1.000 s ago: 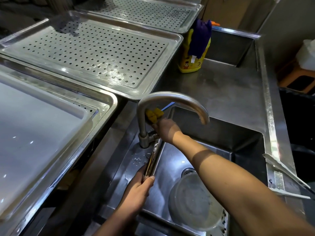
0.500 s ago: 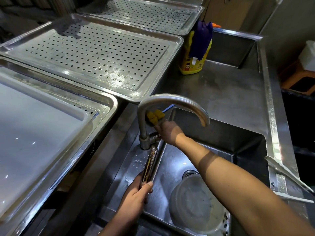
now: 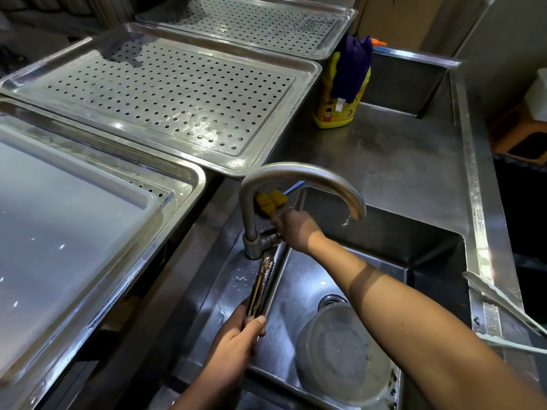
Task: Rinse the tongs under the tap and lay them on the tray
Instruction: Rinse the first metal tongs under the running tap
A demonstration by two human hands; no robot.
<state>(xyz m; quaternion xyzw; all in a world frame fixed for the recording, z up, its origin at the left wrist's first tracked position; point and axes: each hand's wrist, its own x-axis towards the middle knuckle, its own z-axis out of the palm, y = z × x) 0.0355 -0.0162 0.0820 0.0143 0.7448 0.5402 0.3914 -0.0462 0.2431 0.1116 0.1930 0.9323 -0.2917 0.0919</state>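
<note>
My left hand (image 3: 236, 343) grips the closed steel tongs (image 3: 262, 284) by their rear end at the sink's left rim, tips pointing away toward the tap base. My right hand (image 3: 296, 230) reaches across the sink and grips the tap handle (image 3: 270, 238) at the foot of the curved steel tap (image 3: 299, 176). A few drops show under the spout; no steady stream is visible. The perforated steel tray (image 3: 165, 93) lies on the counter to the upper left.
A clear round lid or bowl (image 3: 340, 353) sits in the sink (image 3: 384, 241) near the drain. A yellow sponge (image 3: 270, 201) lies behind the tap. A yellow detergent bottle (image 3: 334, 99) with a purple cloth stands behind. More trays: one far back (image 3: 251, 22), one at left (image 3: 97, 208).
Both hands have stayed in place, left on the tongs and right on the tap handle. Drops now show at the spout. The view has shifted slightly.
</note>
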